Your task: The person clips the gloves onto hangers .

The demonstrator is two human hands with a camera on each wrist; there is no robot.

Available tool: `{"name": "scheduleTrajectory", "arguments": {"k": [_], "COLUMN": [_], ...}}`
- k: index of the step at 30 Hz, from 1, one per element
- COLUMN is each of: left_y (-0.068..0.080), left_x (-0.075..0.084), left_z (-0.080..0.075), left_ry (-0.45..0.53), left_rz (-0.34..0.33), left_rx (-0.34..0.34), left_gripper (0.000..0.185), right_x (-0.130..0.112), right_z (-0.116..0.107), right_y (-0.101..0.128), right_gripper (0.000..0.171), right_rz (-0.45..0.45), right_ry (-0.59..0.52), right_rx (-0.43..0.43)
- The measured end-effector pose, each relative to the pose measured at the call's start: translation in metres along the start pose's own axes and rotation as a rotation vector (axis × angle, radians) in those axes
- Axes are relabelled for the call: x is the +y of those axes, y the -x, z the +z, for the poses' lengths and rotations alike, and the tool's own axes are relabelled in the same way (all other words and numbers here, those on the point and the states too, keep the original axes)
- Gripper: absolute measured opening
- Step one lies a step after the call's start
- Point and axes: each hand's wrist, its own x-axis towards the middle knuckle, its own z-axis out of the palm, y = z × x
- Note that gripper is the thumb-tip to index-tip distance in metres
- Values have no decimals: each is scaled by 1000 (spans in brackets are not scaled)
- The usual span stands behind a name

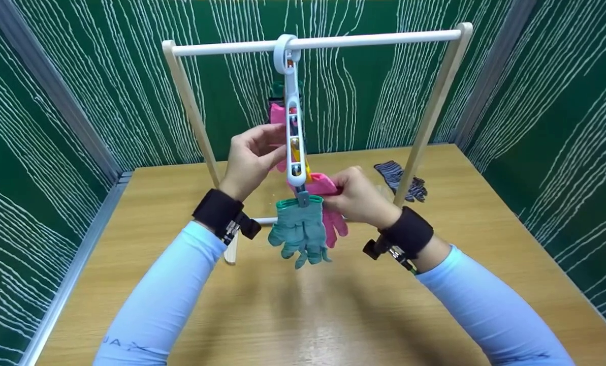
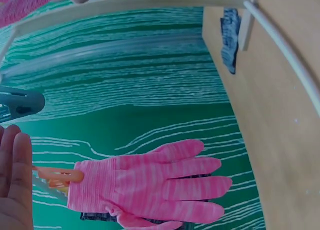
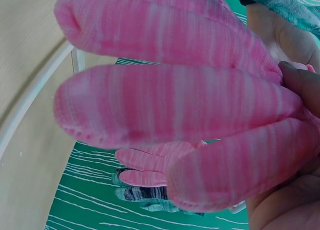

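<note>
Right hand [image 1: 356,198] pinches the cuff of a striped pink knit glove [image 1: 328,203], fingers dangling, just right of the white plastic clip hanger [image 1: 293,117] hanging vertically between both hands, while the left hand [image 1: 249,160] steadies that hanger with curled fingers.

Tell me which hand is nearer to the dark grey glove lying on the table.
Right. The right hand, pinching a pink glove at the hanger, sits just left of the dark grey glove; the left hand is farther away, beyond the white hanger.
</note>
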Motion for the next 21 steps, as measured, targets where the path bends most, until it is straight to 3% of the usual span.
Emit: {"name": "scheduleTrajectory", "arguments": {"k": [9,21], "left_y": [-9,-17], "left_x": [2,8], "left_z": [2,3], "left_ry": [-66,-129], "left_rz": [-48,-63], "left_rx": [-65,-52], "left_gripper": [40,33], "right_x": [-2,-2], "right_z": [0,-1], "right_y": [0,0], "right_gripper": [11,11], "right_rz": [6,18], "right_ry": [18,8], "right_rx": [-9,-13]}}
